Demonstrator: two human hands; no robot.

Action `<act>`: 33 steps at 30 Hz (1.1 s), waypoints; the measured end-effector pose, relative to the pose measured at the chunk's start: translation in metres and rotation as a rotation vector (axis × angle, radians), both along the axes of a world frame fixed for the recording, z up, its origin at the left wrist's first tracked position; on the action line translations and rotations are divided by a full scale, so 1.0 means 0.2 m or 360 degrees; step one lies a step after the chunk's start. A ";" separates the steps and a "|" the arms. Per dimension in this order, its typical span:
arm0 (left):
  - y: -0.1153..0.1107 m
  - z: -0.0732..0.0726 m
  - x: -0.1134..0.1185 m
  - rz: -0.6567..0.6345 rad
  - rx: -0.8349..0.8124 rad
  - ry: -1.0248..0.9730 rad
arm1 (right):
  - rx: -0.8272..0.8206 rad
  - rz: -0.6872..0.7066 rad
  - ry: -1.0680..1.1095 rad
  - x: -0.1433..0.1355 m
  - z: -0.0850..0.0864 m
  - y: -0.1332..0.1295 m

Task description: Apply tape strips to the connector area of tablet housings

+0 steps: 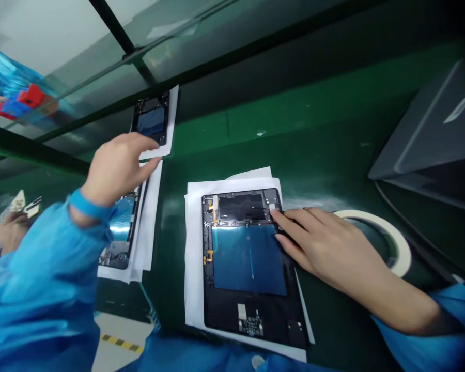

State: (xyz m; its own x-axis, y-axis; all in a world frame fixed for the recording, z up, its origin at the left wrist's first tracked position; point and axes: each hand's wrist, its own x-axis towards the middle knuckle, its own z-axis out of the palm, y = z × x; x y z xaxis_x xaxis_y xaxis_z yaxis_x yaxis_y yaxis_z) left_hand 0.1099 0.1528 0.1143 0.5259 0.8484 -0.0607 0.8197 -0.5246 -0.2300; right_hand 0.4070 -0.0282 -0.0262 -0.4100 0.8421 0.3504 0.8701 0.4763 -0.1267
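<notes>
An opened tablet [248, 263] with a blue battery panel lies on white paper [194, 248] on the green bench. My right hand [325, 243] rests on its right edge, fingertips touching the upper right corner of the frame. My left hand [118, 168] reaches left over a second opened tablet [122, 227] on paper, fingers curled at the paper's top edge; it holds nothing that I can make out. A third opened tablet [151, 119] lies on paper farther back.
A roll of white tape [399, 243] lies right of my right hand. A dark grey box [430, 134] stands at the far right. Another person's hand [8, 227] in a blue sleeve is at the far left. A glass partition [101, 67] runs behind the bench.
</notes>
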 end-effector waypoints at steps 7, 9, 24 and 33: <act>0.61 -0.33 -0.34 0.0352 -0.0252 0.0294 | 0.0076 0.0023 0.0128 0.02 0.01 0.01; 0.66 -0.34 -0.38 0.0302 -0.0251 0.0292 | 0.0065 0.0020 0.0137 0.02 0.01 0.02; 0.62 -0.40 -0.56 0.0214 -0.0058 0.0216 | -0.0109 -0.0045 0.0038 -0.01 0.02 0.08; 0.58 -0.27 -0.36 0.0366 0.0065 0.0334 | -0.0017 0.0024 0.0035 -0.01 0.01 0.07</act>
